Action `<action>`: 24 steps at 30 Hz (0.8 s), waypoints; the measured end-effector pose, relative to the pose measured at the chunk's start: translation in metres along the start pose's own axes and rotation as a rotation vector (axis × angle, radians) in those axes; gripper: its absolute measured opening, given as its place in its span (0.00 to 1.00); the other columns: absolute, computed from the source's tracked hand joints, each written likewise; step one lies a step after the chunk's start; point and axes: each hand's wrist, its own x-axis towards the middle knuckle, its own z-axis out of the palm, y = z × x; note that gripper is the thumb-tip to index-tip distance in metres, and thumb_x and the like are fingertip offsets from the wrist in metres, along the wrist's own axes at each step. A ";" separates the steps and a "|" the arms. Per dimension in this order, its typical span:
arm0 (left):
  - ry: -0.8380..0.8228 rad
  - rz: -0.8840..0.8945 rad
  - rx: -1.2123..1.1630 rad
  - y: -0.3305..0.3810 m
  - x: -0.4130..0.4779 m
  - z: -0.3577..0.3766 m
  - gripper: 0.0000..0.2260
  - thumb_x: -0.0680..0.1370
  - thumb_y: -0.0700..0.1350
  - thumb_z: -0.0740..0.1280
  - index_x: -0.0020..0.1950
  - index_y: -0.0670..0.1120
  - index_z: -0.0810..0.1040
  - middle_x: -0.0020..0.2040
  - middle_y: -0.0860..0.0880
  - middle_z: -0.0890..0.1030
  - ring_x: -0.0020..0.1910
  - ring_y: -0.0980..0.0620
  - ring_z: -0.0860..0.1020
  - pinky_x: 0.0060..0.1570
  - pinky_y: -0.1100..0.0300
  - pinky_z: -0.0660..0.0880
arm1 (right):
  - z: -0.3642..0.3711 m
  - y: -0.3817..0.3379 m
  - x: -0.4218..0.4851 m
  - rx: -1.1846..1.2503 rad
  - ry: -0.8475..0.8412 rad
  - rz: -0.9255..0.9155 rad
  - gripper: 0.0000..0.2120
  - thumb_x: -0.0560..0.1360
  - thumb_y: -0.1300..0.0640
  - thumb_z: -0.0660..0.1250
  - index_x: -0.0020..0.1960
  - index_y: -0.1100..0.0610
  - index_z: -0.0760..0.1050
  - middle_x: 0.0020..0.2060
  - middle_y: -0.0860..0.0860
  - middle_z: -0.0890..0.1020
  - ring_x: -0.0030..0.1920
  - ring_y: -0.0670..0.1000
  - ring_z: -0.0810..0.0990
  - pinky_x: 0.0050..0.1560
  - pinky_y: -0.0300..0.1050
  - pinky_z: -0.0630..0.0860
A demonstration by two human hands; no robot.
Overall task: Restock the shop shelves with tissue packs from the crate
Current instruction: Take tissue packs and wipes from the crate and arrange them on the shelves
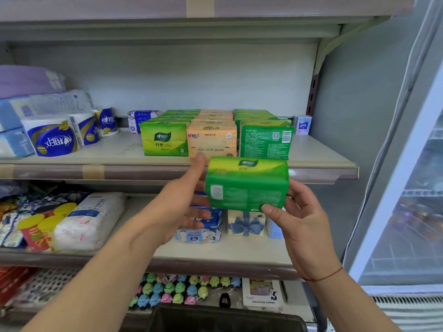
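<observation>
One green tissue pack (247, 185), frame centre, in front of the middle shelf (323, 161) edge; the right hand (299, 219) pinches its right end. Left hand (182, 200) open beside its left end, contact unclear. Judged light, soft, slick-wrapped: hold both ends.

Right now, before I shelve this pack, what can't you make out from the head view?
Head view only:
1. Dark crate: cut off by the bottom edge; its contents are unseen.
2. Left hand: fingers motion-blurred, so contact with the green tissue pack held by the right hand is unclear.
3. Pack's printed label: too small and blurred to read.
4. Cooler contents: blurred behind its glass door.
</observation>
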 end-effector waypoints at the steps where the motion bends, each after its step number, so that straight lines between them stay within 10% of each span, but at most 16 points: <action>1: -0.176 -0.101 -0.116 -0.003 -0.008 -0.003 0.41 0.72 0.78 0.56 0.60 0.45 0.84 0.52 0.39 0.85 0.40 0.44 0.80 0.38 0.55 0.77 | 0.000 -0.002 -0.001 -0.031 -0.038 -0.046 0.28 0.67 0.74 0.74 0.64 0.60 0.75 0.60 0.54 0.84 0.64 0.55 0.81 0.59 0.46 0.81; 8: -0.375 0.030 -0.487 -0.016 -0.021 -0.021 0.28 0.75 0.49 0.70 0.73 0.42 0.74 0.63 0.37 0.79 0.49 0.40 0.80 0.41 0.51 0.81 | 0.005 -0.010 -0.012 -0.102 -0.147 -0.122 0.34 0.72 0.81 0.67 0.67 0.48 0.76 0.70 0.54 0.75 0.72 0.54 0.74 0.63 0.52 0.79; 14: -0.188 0.434 -0.350 -0.028 -0.024 -0.023 0.31 0.72 0.31 0.69 0.73 0.48 0.72 0.66 0.42 0.81 0.64 0.38 0.80 0.59 0.41 0.79 | 0.012 -0.014 -0.020 0.299 -0.221 0.295 0.21 0.81 0.55 0.66 0.74 0.54 0.72 0.69 0.59 0.77 0.66 0.63 0.78 0.62 0.68 0.77; 20: -0.238 0.384 -0.250 -0.030 -0.029 -0.024 0.26 0.73 0.40 0.75 0.70 0.49 0.76 0.66 0.42 0.80 0.65 0.42 0.80 0.63 0.46 0.79 | 0.021 -0.006 -0.023 0.170 -0.069 0.154 0.25 0.72 0.60 0.71 0.69 0.58 0.75 0.58 0.56 0.84 0.56 0.57 0.84 0.55 0.52 0.82; 24: 0.075 0.635 0.573 -0.001 -0.035 -0.039 0.34 0.66 0.65 0.77 0.70 0.65 0.71 0.71 0.61 0.71 0.70 0.59 0.71 0.67 0.59 0.70 | 0.014 -0.015 -0.020 -0.203 -0.213 0.033 0.20 0.76 0.64 0.71 0.66 0.50 0.80 0.60 0.49 0.84 0.59 0.52 0.82 0.58 0.53 0.81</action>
